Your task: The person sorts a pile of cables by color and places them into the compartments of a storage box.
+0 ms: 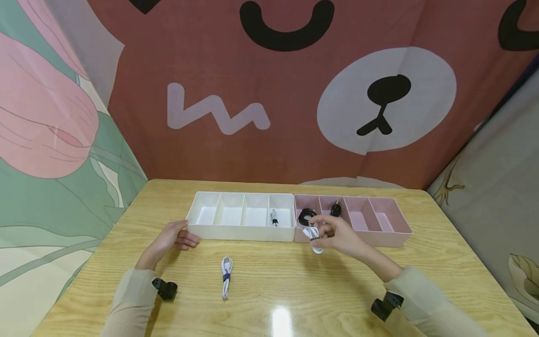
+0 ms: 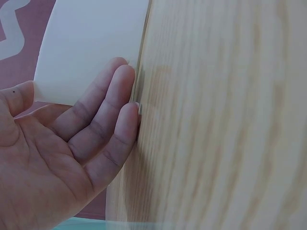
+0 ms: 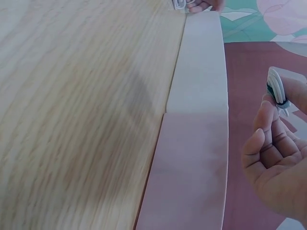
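My right hand (image 1: 338,236) pinches a coiled white cable (image 1: 314,235) between thumb and fingers, in front of and above the pink box (image 1: 366,239). In the right wrist view a dark tie wraps that cable (image 3: 276,88). My left hand (image 1: 170,238) rests at the left end of the white box (image 1: 240,233), its fingers loosely extended by the front corner. The left wrist view shows these fingers (image 2: 103,110) against the box's wall. Another white cable (image 1: 226,276), bundled with a dark blue tie, lies on the table in front of the white box.
Both boxes stand end to end on the wooden table (image 1: 269,267), each divided into several compartments. A small cable with a dark tie (image 1: 274,218) lies in the white box's rightmost compartment. Black coiled cables (image 1: 307,216) occupy the pink box's two left compartments. A printed curtain (image 1: 278,159) hangs behind.
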Available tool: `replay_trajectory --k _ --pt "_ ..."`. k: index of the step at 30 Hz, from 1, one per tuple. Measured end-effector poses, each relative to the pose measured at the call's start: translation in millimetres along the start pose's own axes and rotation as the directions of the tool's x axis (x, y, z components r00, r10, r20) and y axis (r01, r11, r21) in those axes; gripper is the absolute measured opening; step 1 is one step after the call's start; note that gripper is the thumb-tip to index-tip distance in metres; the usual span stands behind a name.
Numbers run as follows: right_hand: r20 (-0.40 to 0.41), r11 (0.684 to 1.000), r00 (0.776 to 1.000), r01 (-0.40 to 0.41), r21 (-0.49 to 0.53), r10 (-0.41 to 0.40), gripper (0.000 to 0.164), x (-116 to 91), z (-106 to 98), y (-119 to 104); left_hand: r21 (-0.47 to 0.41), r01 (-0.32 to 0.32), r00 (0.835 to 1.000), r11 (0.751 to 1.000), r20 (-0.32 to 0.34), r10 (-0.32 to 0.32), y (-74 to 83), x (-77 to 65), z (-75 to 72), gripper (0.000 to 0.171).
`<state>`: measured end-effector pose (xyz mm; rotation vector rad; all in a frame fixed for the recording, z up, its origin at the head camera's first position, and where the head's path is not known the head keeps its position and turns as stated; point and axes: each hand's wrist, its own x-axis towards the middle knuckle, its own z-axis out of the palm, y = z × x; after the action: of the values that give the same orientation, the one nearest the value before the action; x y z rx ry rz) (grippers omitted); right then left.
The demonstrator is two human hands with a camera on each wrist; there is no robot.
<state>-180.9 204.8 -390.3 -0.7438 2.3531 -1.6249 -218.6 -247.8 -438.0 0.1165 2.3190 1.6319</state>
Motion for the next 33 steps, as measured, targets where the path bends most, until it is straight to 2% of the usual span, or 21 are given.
replay_trajectory --k 6,15,21,26,33 --pt "-0.011 1.0 1.0 0.013 0.01 -0.013 0.046 8.3 2.5 -3.5 0.007 -0.002 1.0 1.0 0.002 0.002 0.3 -0.6 -0.2 0.049" --pt "-0.035 0.999 0.999 -0.038 0.032 0.04 0.051 23.4 9.6 -9.9 -0.001 0.007 1.0 1.0 0.004 -0.007 1.6 -1.2 -1.1 0.049" --pt "-0.039 0.998 0.999 -0.029 0.056 0.031 0.049 31.1 15.4 -13.6 0.003 0.009 1.0 1.0 0.009 -0.009 1.6 -0.4 -1.6 0.05" --pt "-0.041 0.999 0.999 -0.028 0.036 0.029 0.046 35.5 18.3 -16.3 0.005 0.01 1.0 1.0 0.008 -0.011 1.4 0.0 -1.4 0.05" --pt "-0.042 0.999 0.999 -0.019 0.03 0.021 0.049 45.2 22.6 -17.8 -0.003 0.015 1.0 1.0 0.007 -0.014 2.0 -0.8 -0.6 0.05"
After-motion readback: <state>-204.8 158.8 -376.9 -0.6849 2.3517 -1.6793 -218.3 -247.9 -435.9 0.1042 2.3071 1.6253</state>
